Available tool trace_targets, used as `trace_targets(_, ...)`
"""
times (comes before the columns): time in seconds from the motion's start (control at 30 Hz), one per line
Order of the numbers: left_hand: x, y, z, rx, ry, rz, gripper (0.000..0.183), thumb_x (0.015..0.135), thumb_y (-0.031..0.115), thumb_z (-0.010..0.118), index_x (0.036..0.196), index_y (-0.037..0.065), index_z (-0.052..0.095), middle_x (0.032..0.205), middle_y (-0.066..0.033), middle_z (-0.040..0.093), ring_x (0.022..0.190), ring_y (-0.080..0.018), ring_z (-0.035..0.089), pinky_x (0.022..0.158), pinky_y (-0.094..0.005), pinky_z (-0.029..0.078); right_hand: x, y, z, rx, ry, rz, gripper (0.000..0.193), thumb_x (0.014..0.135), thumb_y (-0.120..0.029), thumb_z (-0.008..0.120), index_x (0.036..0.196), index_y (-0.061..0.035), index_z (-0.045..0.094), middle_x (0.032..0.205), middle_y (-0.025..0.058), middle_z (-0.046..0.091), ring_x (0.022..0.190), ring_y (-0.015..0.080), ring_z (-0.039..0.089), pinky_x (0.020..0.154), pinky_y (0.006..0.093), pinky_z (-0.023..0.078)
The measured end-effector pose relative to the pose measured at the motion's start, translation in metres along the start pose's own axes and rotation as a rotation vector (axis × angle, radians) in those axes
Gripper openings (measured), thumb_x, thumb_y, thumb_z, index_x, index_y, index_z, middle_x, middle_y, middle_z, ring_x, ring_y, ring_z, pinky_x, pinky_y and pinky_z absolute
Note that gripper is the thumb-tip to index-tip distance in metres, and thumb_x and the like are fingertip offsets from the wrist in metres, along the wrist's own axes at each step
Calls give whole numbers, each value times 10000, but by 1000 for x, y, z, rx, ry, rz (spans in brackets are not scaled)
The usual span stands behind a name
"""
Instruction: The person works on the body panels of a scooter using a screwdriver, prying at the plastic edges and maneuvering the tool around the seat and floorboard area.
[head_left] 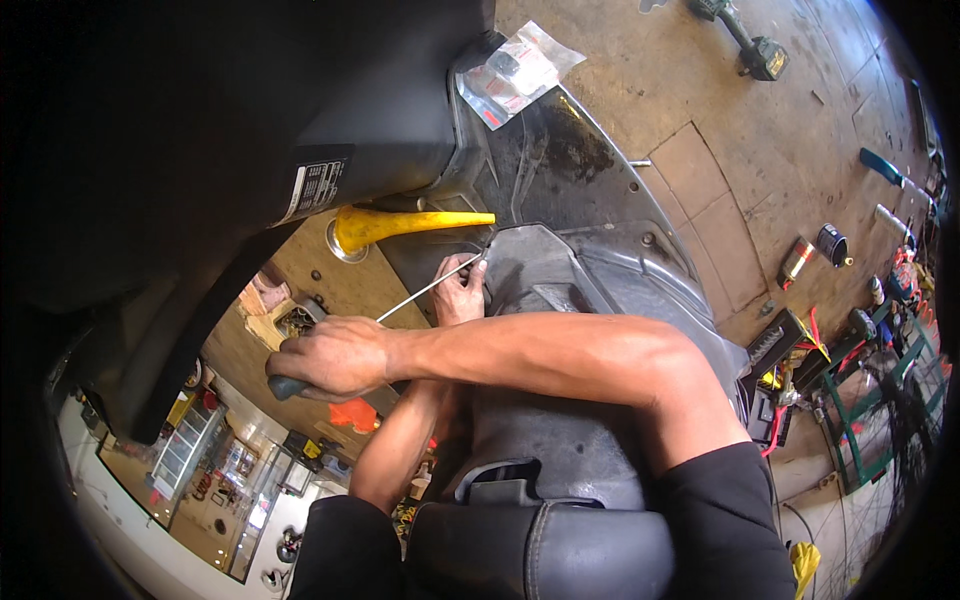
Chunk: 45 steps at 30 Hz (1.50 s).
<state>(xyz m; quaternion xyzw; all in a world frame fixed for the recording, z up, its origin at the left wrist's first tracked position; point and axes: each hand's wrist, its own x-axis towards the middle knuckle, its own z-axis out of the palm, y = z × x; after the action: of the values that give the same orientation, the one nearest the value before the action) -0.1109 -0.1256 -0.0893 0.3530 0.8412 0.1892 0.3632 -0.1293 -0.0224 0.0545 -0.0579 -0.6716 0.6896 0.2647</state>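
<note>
- Crosswise over the scooter's dark grey plastic floor panel (590, 250), the right hand (335, 357) reaches to the person's left, its fingers wrapped shut around the dark rubbery handle (283, 387) of a long screwdriver.
- Its thin silver metal shaft (430, 288) runs up and to the right from that fist, ending at a seam where the panel meets the black front bodywork (300, 110); the tip itself is too small to make out.
- Up at that end, the left hand (458, 292) rests against the panel edge, fingers curled close about the far end of the shaft, apparently steadying it; I cannot tell whether they actually pinch it.
- The right forearm lies nearly level across the view, elbow bent sharply at the right, while the left forearm rises beneath it, so the arms cross.
- A yellow plastic funnel (400, 225) lies on its side just above the left hand, spout pointing right, tucked under the bodywork.
- A clear plastic bag (520, 72) rests higher on the panel.
- Tools and a small black can (831, 243) lie scattered on the concrete floor (720, 130), well apart to the right.
</note>
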Motion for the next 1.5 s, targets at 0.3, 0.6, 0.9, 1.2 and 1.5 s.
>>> trace_targets(0.3, 2, -18, 7, -75, -22, 14, 210, 915, 217, 724, 1025, 58, 642, 793, -90, 638, 681, -211, 570, 657, -363, 486, 8, 2, -83, 69, 585, -52, 430, 724, -126, 728, 1117, -46, 574, 882, 196, 669, 825, 419, 672, 690, 466, 560)
trace_targets(0.6, 11, 4, -9, -15, -47, 56, 184, 789, 35, 794, 875, -5, 635, 767, -104, 653, 639, -192, 630, 603, -329, 507, -71, -41, -74, -18, 65, -153, 315, 778, -205, 735, 1026, -98, 573, 929, 101, 613, 770, 311, 664, 616, 447, 528)
trace_targets(0.9, 21, 21, -17, 165, -27, 237, 282, 701, 21, 824, 818, 8, 568, 840, -135, 523, 786, -324, 564, 722, -467, 459, -203, -37, -159, 181, 476, -127, 206, 853, -25, 727, 846, -75, 528, 759, 90, 629, 757, 283, 614, 718, 430, 471)
trace_targets(1.2, 25, 18, -5, 209, -79, 282, 340, 674, -10, 838, 775, 2, 514, 772, -127, 547, 718, -308, 571, 662, -434, 457, -266, 7, -213, 451, 1139, 502, 244, 903, -140, 748, 1009, -53, 545, 907, 107, 678, 935, 214, 667, 821, 371, 530)
trace_targets(1.5, 31, 15, -8, 234, -91, 239, 356, 674, 19, 847, 759, 10, 501, 763, -138, 558, 736, -333, 566, 681, -447, 442, -210, 45, -244, 6, 1282, 830, 248, 931, -282, 697, 938, -35, 676, 814, 90, 740, 728, 164, 678, 667, 303, 517)
